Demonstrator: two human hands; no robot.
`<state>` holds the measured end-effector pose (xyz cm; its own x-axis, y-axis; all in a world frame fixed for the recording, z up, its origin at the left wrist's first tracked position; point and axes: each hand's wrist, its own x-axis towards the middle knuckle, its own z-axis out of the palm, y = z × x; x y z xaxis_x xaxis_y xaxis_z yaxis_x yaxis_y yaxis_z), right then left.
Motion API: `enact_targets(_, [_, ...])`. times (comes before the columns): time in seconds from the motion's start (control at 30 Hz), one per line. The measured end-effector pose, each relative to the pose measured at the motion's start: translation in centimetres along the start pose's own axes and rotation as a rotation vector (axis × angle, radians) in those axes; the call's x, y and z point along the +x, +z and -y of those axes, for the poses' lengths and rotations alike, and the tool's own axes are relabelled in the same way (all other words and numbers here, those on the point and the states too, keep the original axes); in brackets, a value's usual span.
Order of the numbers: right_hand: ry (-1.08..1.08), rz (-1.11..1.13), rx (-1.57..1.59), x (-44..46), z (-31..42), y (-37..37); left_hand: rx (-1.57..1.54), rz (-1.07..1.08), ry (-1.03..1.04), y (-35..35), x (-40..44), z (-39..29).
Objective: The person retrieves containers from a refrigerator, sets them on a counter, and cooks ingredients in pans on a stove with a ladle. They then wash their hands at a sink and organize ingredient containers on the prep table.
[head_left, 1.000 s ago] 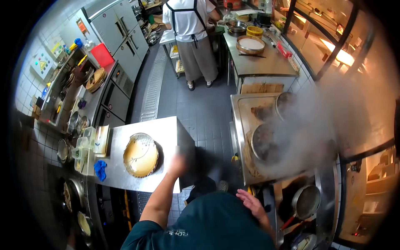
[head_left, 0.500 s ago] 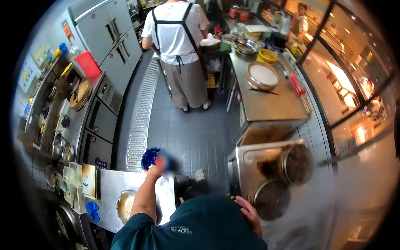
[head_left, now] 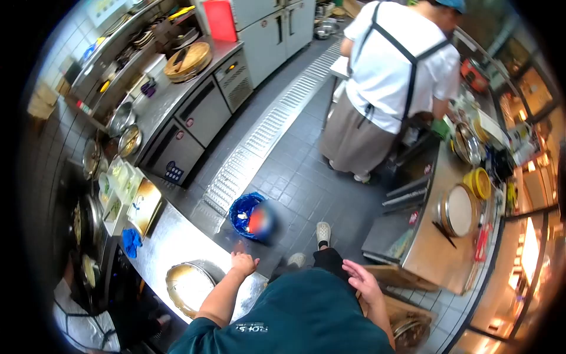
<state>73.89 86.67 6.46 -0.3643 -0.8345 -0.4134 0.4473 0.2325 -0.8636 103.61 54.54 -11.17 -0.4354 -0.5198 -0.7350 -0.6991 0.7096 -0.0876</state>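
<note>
My left hand [head_left: 243,263] is over the right edge of the steel counter [head_left: 221,251], fingers apart and holding nothing. Just beyond it on the floor stands a waste bin with a blue liner [head_left: 239,213], with pale scraps inside. A smeared red and dark thing [head_left: 259,220] shows at the bin's right side; its kind cannot be made out, nor whether it lies inside. A round metal pan [head_left: 171,282] with a pale content sits on the counter, left of my left forearm. My right hand [head_left: 364,281] is in the air beside my body, open, touching nothing.
A co-worker [head_left: 407,65] in a white shirt and apron stands ahead by the right-hand counter [head_left: 436,209]. Another person [head_left: 88,321] is at lower left. A floor drain grate [head_left: 259,141] runs forward. Food containers [head_left: 122,189] stand at the counter's left end.
The blurred red and dark thing was at my left hand; now it is at the bin, apart from the hand. My right hand has lifted away from the stove side. My view has turned left.
</note>
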Motion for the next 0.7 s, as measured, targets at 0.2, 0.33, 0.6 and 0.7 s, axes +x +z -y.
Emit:
enact_targets(0.2, [-0.115,0.172,-0.343,14.0,8.7,-5.3,-0.109,-0.002,-0.190,-1.0,1.3,-1.4])
enact_targets(0.33, [-0.172,0.210,-0.429,21.7,12.9,-8.0,-0.143,0.084,-0.323,-2.6,2.0,-3.2])
enact_targets(0.6, [-0.200,0.287,-0.676,35.6,18.1,-9.6,-0.509,0.289,-0.476,-3.8,7.6,-4.2])
enact_targets(0.7, [-0.205,0.279,-0.701,42.0,18.2,-8.9,-0.674,0.297,-0.429,-5.0,11.6,-2.4])
